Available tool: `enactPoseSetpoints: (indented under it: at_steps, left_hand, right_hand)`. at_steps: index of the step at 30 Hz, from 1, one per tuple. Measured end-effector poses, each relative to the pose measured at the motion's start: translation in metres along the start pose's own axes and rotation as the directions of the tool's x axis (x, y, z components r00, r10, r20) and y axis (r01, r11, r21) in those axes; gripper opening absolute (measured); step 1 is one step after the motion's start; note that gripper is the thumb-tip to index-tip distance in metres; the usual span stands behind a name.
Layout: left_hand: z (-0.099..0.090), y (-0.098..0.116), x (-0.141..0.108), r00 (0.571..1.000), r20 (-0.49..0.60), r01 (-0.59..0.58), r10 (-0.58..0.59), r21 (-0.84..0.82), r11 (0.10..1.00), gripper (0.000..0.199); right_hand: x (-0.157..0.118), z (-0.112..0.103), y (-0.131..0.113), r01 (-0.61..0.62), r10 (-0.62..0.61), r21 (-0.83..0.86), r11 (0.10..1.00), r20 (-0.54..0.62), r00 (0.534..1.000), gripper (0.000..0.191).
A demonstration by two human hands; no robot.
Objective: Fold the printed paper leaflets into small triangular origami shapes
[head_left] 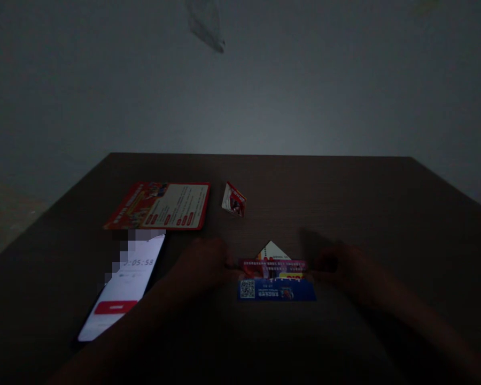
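Observation:
A partly folded printed paper sheet point(276, 289) lies on the table in front of me, with a blue strip and a QR code nearest me. Behind its purple band a pale pointed flap point(272, 250) sticks up. My left hand point(204, 259) pinches the sheet's left edge, fingers closed. At the opposite edge, my right hand point(344, 267) grips with thumb and fingers together. Both hands are dim, and the fingertips are hard to make out.
A small folded red-and-white paper piece point(234, 200) stands beyond the sheet. To the left lies a red-and-white printed leaflet point(164, 206). A lit phone point(120, 289) showing a timer rests by my left forearm. The dark wooden table point(324, 192) meets a pale wall.

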State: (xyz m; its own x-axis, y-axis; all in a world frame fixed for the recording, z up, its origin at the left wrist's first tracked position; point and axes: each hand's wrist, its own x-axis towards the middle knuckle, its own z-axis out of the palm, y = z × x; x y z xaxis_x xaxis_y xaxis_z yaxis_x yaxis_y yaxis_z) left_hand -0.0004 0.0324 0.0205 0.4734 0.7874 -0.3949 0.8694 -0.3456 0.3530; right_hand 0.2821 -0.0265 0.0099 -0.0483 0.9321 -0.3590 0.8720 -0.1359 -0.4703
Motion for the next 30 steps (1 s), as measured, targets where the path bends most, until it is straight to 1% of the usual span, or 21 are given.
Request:
enactPoseSetpoints:
  at_steps: [4, 7, 11, 15, 18, 20, 22, 23, 24, 25, 26, 28, 29, 30]
  left_hand:
    - [-0.002, -0.002, 0.0, 1.0, 0.016, -0.009, 0.009, 0.008, 1.0, 0.025]
    - [-0.003, -0.002, -0.001, 0.999, 0.037, -0.031, 0.033, -0.053, 0.998, 0.021]
    - [-0.004, -0.001, -0.001, 0.998, 0.045, -0.05, 0.054, -0.085, 0.995, 0.017]
    - [-0.005, -0.001, 0.0, 0.998, 0.059, -0.03, 0.036, -0.105, 0.994, 0.017]
    - [-0.004, -0.002, -0.001, 0.999, 0.035, -0.033, 0.038, -0.12, 0.992, 0.017]
    - [-0.002, 0.003, -0.003, 0.999, 0.004, -0.045, 0.046, -0.127, 0.991, 0.017]
    - [0.002, 0.012, -0.006, 0.994, -0.1, -0.065, 0.052, -0.135, 0.989, 0.02]
    - [0.005, 0.019, -0.009, 0.98, -0.184, -0.101, 0.08, -0.104, 0.99, 0.019]
    - [0.009, 0.025, -0.011, 0.954, -0.267, -0.159, 0.137, -0.062, 0.985, 0.016]
    - [0.014, 0.032, -0.013, 0.927, -0.325, -0.206, 0.188, -0.023, 0.978, 0.016]
    - [0.019, 0.038, -0.015, 0.896, -0.373, -0.254, 0.24, 0.011, 0.967, 0.02]
    - [0.029, 0.048, -0.017, 0.84, -0.425, -0.334, 0.337, 0.084, 0.939, 0.036]
    - [0.033, 0.051, -0.018, 0.816, -0.428, -0.373, 0.389, 0.124, 0.92, 0.042]
    - [0.036, 0.053, -0.018, 0.802, -0.42, -0.396, 0.425, 0.16, 0.904, 0.043]
  right_hand:
    - [0.002, 0.0, 0.003, 0.004, -0.005, 0.03, 1.0, 0.009, 1.0, 0.018]
    - [0.001, 0.0, 0.002, 0.017, -0.017, 0.052, 0.999, -0.007, 1.0, 0.018]
    - [-0.002, 0.004, -0.006, 0.07, -0.07, 0.147, 0.987, -0.007, 0.998, 0.019]
    - [-0.004, 0.008, -0.012, 0.11, -0.102, 0.232, 0.967, -0.046, 0.994, 0.015]
    - [-0.005, 0.01, -0.016, 0.097, -0.091, 0.32, 0.942, -0.036, 0.995, 0.015]
    - [-0.005, 0.011, -0.018, 0.079, -0.074, 0.403, 0.912, -0.028, 0.997, 0.016]
    - [-0.005, 0.012, -0.02, 0.073, -0.068, 0.49, 0.869, -0.029, 0.997, 0.016]
    - [-0.005, 0.013, -0.021, 0.074, -0.067, 0.534, 0.842, -0.032, 0.997, 0.016]
    - [-0.005, 0.014, -0.021, 0.075, -0.066, 0.576, 0.814, -0.037, 0.997, 0.017]
    - [-0.005, 0.014, -0.022, 0.072, -0.06, 0.612, 0.788, -0.041, 0.997, 0.018]
    - [-0.005, 0.014, -0.023, 0.07, -0.053, 0.643, 0.763, -0.045, 0.998, 0.018]
    - [-0.005, 0.015, -0.024, 0.074, -0.046, 0.693, 0.717, -0.059, 0.997, 0.02]
    - [-0.004, 0.015, -0.024, 0.08, -0.047, 0.715, 0.694, -0.065, 0.997, 0.02]
    - [-0.004, 0.016, -0.025, 0.083, -0.05, 0.738, 0.67, -0.067, 0.997, 0.021]
